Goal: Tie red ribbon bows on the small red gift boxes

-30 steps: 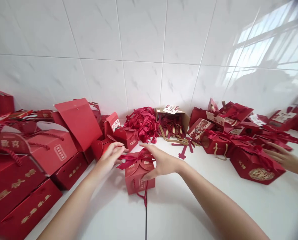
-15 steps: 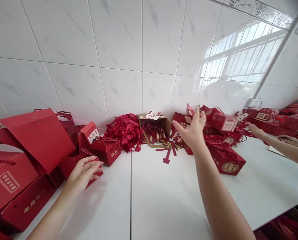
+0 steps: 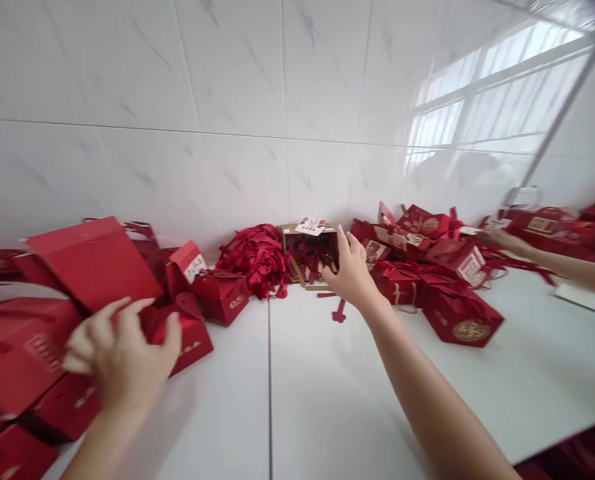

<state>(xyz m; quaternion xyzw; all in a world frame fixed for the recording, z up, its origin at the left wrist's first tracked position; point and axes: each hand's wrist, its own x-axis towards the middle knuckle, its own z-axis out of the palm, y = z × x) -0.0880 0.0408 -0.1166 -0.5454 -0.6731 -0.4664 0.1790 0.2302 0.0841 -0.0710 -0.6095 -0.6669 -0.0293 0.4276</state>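
Note:
Blurred by motion, my left hand [image 3: 122,350] is spread in front of the red boxes at the left, nearest a small red box [image 3: 190,340] and a large red box [image 3: 22,347]. My right hand [image 3: 347,267] hangs with its fingers apart in front of a cardboard box [image 3: 290,230] that lies on its side. Red and gold strips fill that box and spill from its mouth, and a printed card [image 3: 311,227] rests on top. One dark red strip [image 3: 338,312] lies on the white table [image 3: 317,393]. Neither hand appears to hold anything.
A heap of red ribbons [image 3: 257,260] sits left of the cardboard box. Red gift boxes [image 3: 462,313] are piled at the right. Beyond them another person's arm [image 3: 547,257] reaches over the table. A tiled wall [image 3: 227,87] stands behind.
My left hand has left the small red box and moved left. My right hand has moved left and down, from the right-hand pile to the cardboard box. The airborne red box has landed on the pile.

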